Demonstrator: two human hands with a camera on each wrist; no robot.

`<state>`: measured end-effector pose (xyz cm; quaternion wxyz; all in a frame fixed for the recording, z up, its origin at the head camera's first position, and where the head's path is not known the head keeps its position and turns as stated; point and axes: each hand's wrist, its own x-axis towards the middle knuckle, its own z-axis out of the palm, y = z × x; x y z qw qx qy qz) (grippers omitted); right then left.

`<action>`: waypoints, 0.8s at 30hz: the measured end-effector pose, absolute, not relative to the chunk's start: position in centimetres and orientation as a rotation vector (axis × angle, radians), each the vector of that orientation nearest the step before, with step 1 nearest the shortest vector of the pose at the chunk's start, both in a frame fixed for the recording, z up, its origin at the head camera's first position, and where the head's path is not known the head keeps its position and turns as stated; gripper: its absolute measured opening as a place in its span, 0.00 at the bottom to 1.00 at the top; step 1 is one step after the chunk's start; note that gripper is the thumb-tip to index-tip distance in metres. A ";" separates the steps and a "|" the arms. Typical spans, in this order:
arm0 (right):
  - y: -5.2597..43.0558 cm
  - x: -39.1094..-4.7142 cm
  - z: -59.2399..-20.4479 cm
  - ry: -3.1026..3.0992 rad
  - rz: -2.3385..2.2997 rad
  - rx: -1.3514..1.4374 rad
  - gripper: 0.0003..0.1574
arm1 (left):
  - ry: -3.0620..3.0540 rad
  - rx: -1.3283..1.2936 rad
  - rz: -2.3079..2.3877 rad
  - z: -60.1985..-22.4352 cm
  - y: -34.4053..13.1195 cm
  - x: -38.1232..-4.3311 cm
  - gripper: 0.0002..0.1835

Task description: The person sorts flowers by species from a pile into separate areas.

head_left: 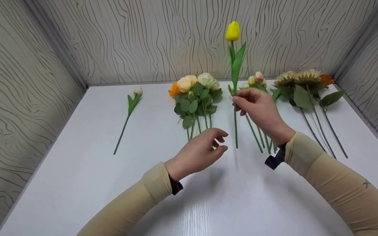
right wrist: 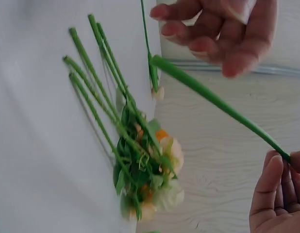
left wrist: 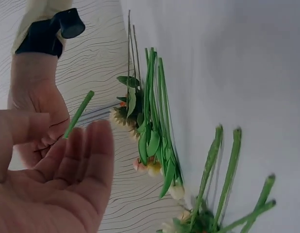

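Note:
A yellow tulip point(head_left: 232, 31) with green leaves stands upright in the air, its stem pinched between the thumb and fingers of my right hand point(head_left: 258, 106). The stem's lower end hangs free above the table, and in the right wrist view the green stem point(right wrist: 213, 99) slants up toward the other hand. My left hand point(head_left: 200, 149) holds nothing; its fingers are loosely bent and apart from the stem. Behind the right hand lies a bunch of pale and pink tulips point(head_left: 259, 76), partly hidden by it.
A single pale tulip point(head_left: 137, 91) lies at the left of the white table point(head_left: 77, 183). A bunch of cream and orange roses point(head_left: 187, 83) lies in the middle. At the right lie several large daisy-like flowers point(head_left: 307, 78). Wood-patterned panels point(head_left: 143, 39) enclose the table.

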<state>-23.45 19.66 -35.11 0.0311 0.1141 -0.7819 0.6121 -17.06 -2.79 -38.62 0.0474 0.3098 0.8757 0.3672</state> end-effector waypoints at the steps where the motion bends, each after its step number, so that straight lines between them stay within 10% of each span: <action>1: 20.3 -24.0 -35.2 -2.459 1.823 0.322 0.21 | 2.765 1.015 0.976 -38.8 -2.8 -17.0 0.21; 10: 25.4 -27.7 -37.9 -3.015 1.303 0.109 0.22 | 2.964 1.351 0.238 -40.0 -1.3 -16.5 0.41; 24: 25.7 -29.0 -40.4 -3.269 0.968 -0.017 0.13 | 2.827 1.494 0.126 -41.5 -0.3 -16.3 0.39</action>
